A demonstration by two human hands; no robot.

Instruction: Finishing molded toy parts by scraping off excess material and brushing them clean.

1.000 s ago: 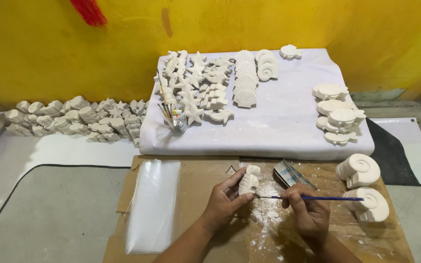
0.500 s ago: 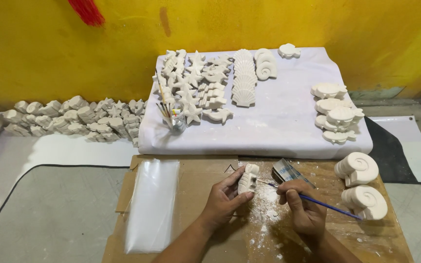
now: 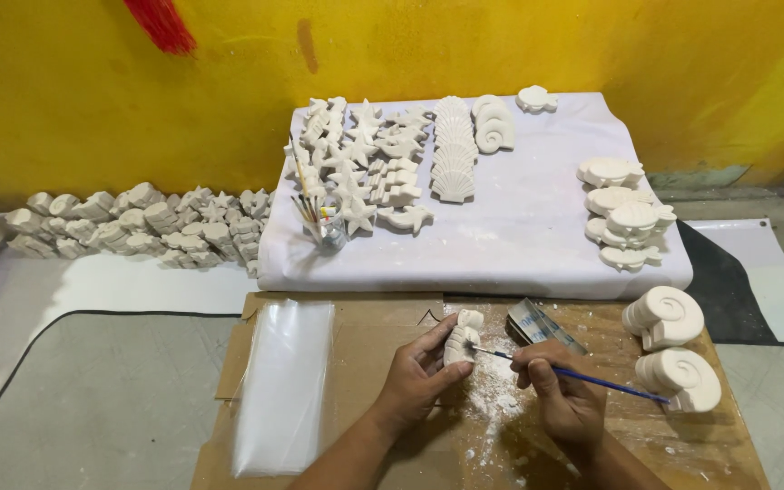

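Since a second ago, right hand (image 3: 566,399) has tilted the blue brush (image 3: 573,373) so its tip now meets the white plaster figure (image 3: 461,338); earlier the brush lay level, further off. Left hand (image 3: 417,374) curls fingers round the figure, holding it upright above the cardboard (image 3: 374,349). Right hand is closed in a pinch on the brush handle.

Risk, as a guess: plaster looks chalky and brittle, so a hard squeeze or a slip could chip or drop it; loose white dust (image 3: 496,399) under the hands could smear.

Figure is matte white, ribbed, lumpy. Clear plastic sheet (image 3: 285,386) lies left of the left hand, glossy. Two spiral shell casts (image 3: 673,345) sit right of the right hand. Metal scraper (image 3: 542,325) just beyond the right hand.
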